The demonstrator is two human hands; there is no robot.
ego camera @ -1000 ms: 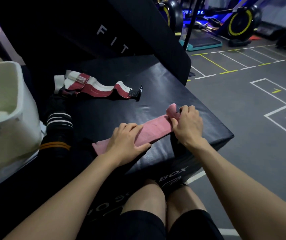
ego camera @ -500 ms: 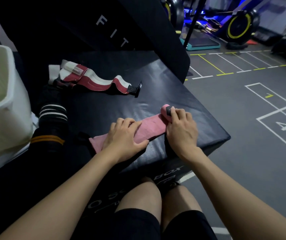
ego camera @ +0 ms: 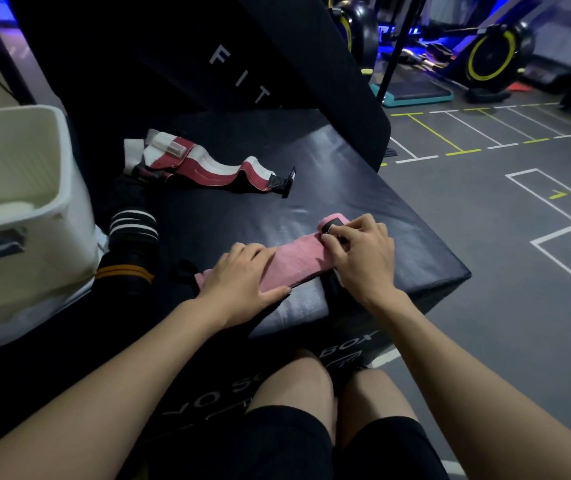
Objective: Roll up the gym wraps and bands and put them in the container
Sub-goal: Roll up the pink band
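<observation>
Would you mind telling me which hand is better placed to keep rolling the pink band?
The right hand: its fingers already pinch the rolled end of the pink band, while the left hand lies flat on the unrolled stretch, pinning it down.

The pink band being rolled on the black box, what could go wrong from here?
1. The right hand pinches only a small started roll at the far end of the pink band; it may loosen and unroll.
2. The band lies near the edge of the black box, so it could slide off.
3. The left hand lies flat on the band; if it lifts, the band may roll crooked.
</observation>
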